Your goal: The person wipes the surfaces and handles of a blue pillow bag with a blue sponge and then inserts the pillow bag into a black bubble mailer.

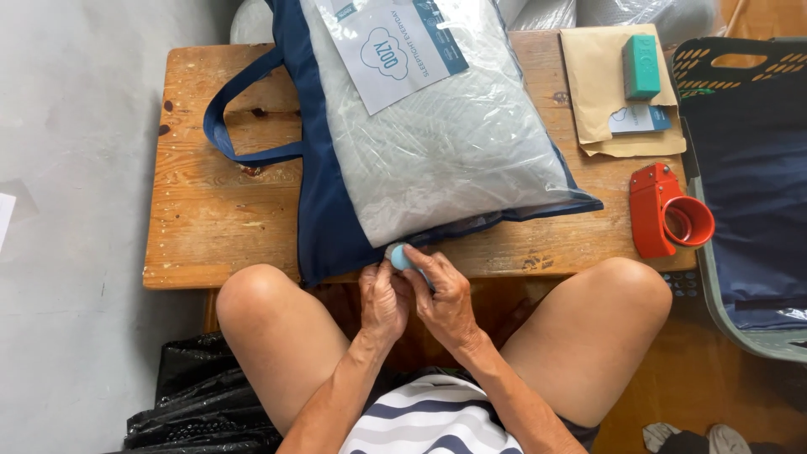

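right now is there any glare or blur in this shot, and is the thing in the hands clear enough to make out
Head view: sharp overall in soft, even daylight; mild glare and wrinkle reflections on the clear plastic pillow bag; wide-angle bowing at the wooden table edges; the small light-blue object between left hand and right hand is mostly hidden.

Glossy clear plastic wrap (445,143) over matt navy cloth bag (324,210), on rough, worn wooden table (210,210)

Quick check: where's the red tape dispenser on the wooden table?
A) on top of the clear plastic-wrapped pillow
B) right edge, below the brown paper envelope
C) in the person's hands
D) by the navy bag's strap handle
B: the red tape dispenser sits at the wooden table's right edge, just below the brown paper envelope, away from both hands.
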